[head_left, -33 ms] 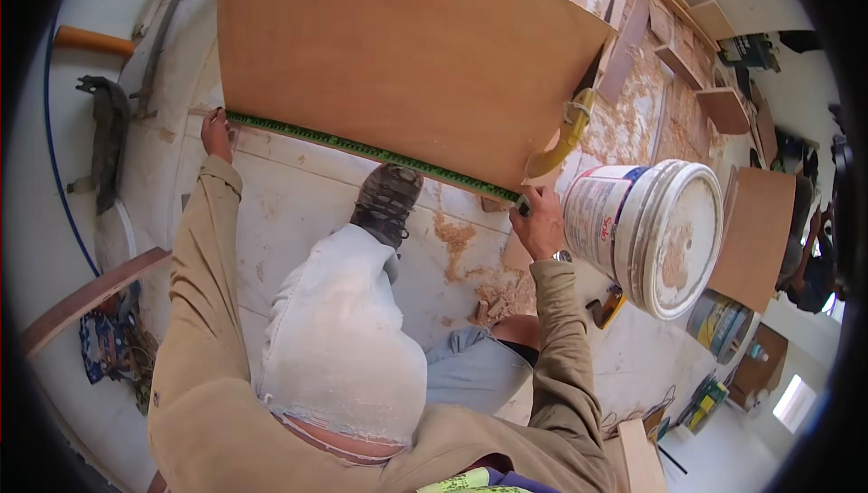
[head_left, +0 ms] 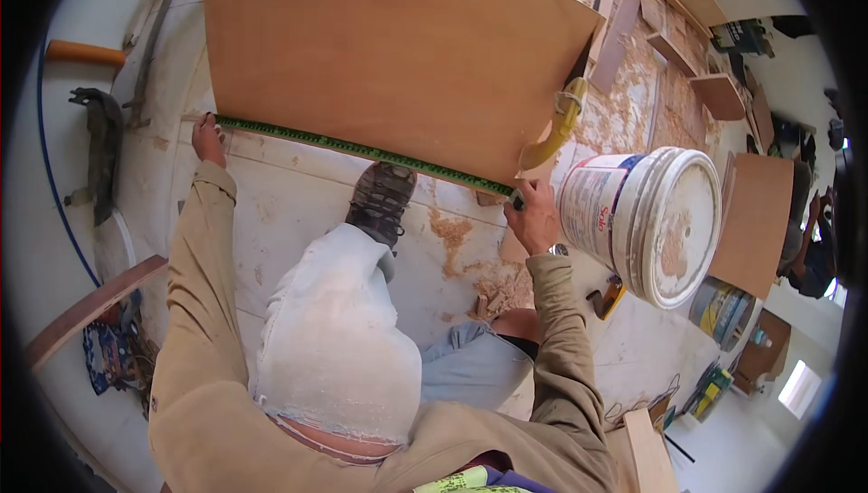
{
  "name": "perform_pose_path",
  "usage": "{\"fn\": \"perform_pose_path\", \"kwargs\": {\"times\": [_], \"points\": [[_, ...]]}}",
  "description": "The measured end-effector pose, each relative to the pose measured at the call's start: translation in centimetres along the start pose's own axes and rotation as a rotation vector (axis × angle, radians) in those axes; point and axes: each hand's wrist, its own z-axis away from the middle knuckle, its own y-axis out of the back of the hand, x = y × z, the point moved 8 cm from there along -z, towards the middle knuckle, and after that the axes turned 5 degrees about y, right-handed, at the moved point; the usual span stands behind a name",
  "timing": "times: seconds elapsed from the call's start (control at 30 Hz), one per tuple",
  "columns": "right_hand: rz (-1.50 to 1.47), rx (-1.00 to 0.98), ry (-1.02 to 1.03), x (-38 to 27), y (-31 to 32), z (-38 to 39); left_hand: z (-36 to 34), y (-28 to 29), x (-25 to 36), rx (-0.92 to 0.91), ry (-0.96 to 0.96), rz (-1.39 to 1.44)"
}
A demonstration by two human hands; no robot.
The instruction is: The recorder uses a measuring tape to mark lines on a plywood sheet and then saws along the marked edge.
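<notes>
A green measuring tape (head_left: 360, 152) runs along the near edge of a large plywood sheet (head_left: 389, 50). At its left end, my left hand (head_left: 208, 138) pinches the tape near the sheet's corner. My right hand (head_left: 535, 214) grips the tape's case (head_left: 514, 199) at the other end, by the sheet's right corner. Just beyond that hand, a curved yellow object (head_left: 553, 140) rests by the sheet's edge. A white bucket (head_left: 601, 213) with a dusty lid stands right of my right hand. My shoe (head_left: 375, 203) is below the middle of the tape.
Wood offcuts (head_left: 665, 45) and shavings cover the right back floor. An orange-handled tool (head_left: 86, 52), a dark clamp-like tool (head_left: 99, 149) and a wood strip (head_left: 90, 308) are at left. A yellow-black tool (head_left: 608, 298) sits below the bucket. Another person (head_left: 818, 253) is at far right.
The whole view has shifted slightly, with the sheet and bucket appearing a little further left and up. Both hands keep their hold on the tape.
</notes>
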Motion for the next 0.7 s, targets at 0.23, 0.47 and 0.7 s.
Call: {"fn": "perform_pose_path", "kwargs": {"times": [0.23, 0.47, 0.7], "points": [[-0.119, -0.163, 0.095, -4.2, -0.6, 2.2, 9.7, -7.5, 5.4, -0.581, 0.173, 0.522], [-0.256, -0.081, 0.159, -12.7, -0.9, 0.8, 34.4, -17.5, 2.2, -1.061, 0.389, 0.208], [-0.397, -0.111, 0.154, -18.1, -2.6, -1.3, 40.5, -18.8, -1.0, -1.165, 0.482, 0.053]]}}
